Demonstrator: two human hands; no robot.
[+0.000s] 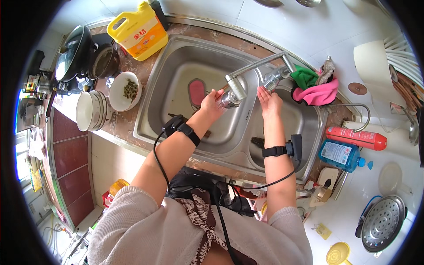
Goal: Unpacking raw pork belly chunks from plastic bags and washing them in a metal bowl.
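Observation:
A steel double-basin sink (202,53) lies before me, with a jointed chrome faucet (255,64) reaching over it. My left hand (213,103) is beside the spout head (232,98), where fine streams of water seem to meet the palm; it holds nothing. At the faucet's base and valve (274,79), my right hand (270,101) has its palm up and fingertips next to the metal, with nothing visible in it. A pink oval scrubber (197,92) rests in the left basin, with a knife-like item partly hidden by my left forearm. A dark scrubber (257,142) lies in the right basin.
Left of the sink stand a yellow jug (140,33), a bowl with green leaves (116,99), stacked bowls (86,111) and pans (102,61). Pink cloth (318,92) and green cloth (303,77) hang at the right, near a red canister (357,137) and a blue bottle (338,155).

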